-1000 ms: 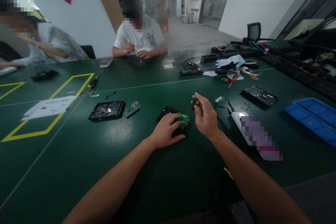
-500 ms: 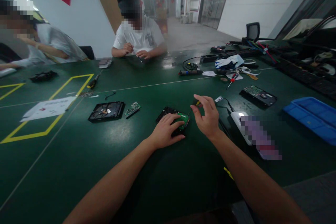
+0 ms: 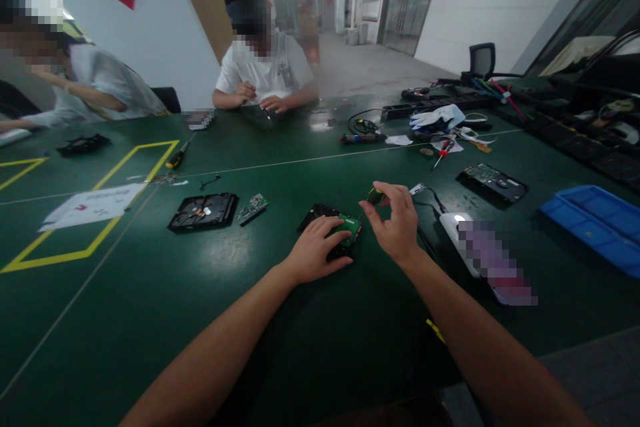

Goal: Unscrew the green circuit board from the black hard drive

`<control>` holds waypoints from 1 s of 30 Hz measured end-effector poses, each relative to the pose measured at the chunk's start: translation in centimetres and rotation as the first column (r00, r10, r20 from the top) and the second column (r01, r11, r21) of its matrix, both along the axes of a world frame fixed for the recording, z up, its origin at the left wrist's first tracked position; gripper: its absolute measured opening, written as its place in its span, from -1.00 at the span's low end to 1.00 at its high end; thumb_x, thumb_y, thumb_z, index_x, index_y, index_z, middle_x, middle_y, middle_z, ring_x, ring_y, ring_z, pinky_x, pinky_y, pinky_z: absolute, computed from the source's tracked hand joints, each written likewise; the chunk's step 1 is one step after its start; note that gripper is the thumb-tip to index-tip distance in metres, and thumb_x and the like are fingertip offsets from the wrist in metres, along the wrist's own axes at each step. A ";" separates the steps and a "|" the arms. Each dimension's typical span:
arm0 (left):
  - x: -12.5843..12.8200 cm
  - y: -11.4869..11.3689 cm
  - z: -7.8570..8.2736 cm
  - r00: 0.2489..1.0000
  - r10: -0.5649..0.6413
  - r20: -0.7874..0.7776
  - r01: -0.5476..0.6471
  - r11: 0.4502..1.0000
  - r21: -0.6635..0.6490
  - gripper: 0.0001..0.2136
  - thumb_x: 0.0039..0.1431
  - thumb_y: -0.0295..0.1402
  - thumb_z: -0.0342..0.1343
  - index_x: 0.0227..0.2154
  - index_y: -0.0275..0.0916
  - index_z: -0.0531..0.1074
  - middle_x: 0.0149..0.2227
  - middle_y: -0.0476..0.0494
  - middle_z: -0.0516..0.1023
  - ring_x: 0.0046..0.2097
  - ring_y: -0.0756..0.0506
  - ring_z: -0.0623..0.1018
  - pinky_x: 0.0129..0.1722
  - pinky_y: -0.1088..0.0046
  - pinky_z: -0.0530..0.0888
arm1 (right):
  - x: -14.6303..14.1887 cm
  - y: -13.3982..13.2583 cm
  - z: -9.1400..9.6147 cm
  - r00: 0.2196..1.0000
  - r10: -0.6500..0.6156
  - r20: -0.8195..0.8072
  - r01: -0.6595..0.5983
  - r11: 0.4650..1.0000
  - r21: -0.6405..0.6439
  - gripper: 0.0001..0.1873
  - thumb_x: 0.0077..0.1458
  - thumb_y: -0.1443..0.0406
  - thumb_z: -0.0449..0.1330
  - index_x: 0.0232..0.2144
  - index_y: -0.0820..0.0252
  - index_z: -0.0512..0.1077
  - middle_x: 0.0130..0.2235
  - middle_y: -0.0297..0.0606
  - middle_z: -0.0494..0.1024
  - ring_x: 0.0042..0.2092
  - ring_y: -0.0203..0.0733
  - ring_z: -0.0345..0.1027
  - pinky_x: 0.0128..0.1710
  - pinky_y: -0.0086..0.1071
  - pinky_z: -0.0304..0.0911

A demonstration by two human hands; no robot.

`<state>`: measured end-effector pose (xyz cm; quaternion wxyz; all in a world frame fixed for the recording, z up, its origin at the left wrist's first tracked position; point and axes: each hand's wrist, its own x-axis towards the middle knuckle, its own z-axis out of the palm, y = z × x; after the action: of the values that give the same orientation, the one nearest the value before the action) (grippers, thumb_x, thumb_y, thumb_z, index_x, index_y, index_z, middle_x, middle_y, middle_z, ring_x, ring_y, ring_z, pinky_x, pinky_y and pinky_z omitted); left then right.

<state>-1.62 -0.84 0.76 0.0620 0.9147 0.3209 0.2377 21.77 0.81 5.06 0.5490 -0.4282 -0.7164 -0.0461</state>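
A hard drive (image 3: 314, 213) lies on the green table in front of me, its green circuit board (image 3: 354, 227) facing up. Across it rests my left hand (image 3: 320, 248), fingers over the board and thumb along the near edge, holding it down. My right hand (image 3: 393, 219) pinches the yellow and black handle of a screwdriver (image 3: 375, 196) between thumb and fingers. The thin shaft slants down to the board's right end; whether its tip sits in a screw is too small to tell. Left of the drive are a loose circuit board (image 3: 253, 209) and another black drive body (image 3: 203, 212).
To the right lie a phone on a white power bank (image 3: 460, 240), another hard drive (image 3: 493, 183) and a blue tray (image 3: 590, 227). Gloves (image 3: 437, 117) and a red screwdriver (image 3: 443, 154) are farther back. Two people sit across the table; a second yellow-black screwdriver (image 3: 177, 156) lies left.
My right hand's fingers have shifted on the screwdriver, and more of its handle shows, more upright. My left hand and the hard drive stay put.
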 end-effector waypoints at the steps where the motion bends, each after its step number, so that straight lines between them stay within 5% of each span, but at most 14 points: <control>1: 0.0 0.0 0.0 1.000 0.001 -0.001 -0.001 1.000 0.000 -0.45 0.26 0.02 0.22 0.20 -0.15 0.41 0.29 -0.30 0.36 0.31 -0.35 0.36 0.33 -0.10 0.31 | 0.0 0.0 0.0 1.000 0.006 0.003 -0.006 1.000 -0.001 -0.51 0.27 0.25 0.30 0.21 -0.04 0.36 -0.04 -0.16 0.50 -0.11 -0.03 0.46 -0.13 -0.06 0.51; 8: 0.0 0.0 -0.2 1.000 0.000 0.019 0.001 1.000 -0.013 -0.46 0.26 0.01 0.22 0.21 -0.11 0.40 0.28 -0.29 0.37 0.31 -0.36 0.37 0.32 -0.14 0.31 | -0.1 0.0 -0.5 0.987 0.158 0.020 -0.157 0.985 -0.066 -0.38 0.38 0.38 0.09 0.40 -0.09 0.13 0.19 -0.13 0.48 0.04 -0.03 0.50 0.08 0.02 0.46; 20: 0.0 0.0 0.0 1.000 0.001 0.004 -0.001 1.000 -0.015 -0.46 0.26 0.02 0.22 0.21 -0.11 0.40 0.29 -0.29 0.36 0.31 -0.35 0.37 0.33 -0.12 0.31 | 0.1 0.0 0.0 1.000 -0.004 0.004 0.004 1.000 0.013 -0.52 0.27 0.24 0.30 0.20 -0.05 0.37 -0.05 -0.15 0.50 -0.09 -0.03 0.45 -0.12 -0.07 0.52; 30: 0.0 0.0 -0.1 1.000 -0.002 0.013 0.002 1.000 -0.020 -0.46 0.27 0.02 0.21 0.21 -0.11 0.41 0.27 -0.28 0.37 0.31 -0.34 0.37 0.33 -0.13 0.31 | -0.1 -0.1 -0.4 0.990 0.141 -0.017 -0.142 0.986 -0.083 -0.41 0.37 0.33 0.10 0.39 -0.04 0.15 0.21 -0.09 0.47 0.07 0.00 0.49 0.09 0.03 0.47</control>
<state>-1.60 -0.79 0.68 0.0735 0.9128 0.3220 0.2400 21.71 0.73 4.70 0.5363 -0.3990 -0.7433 0.0256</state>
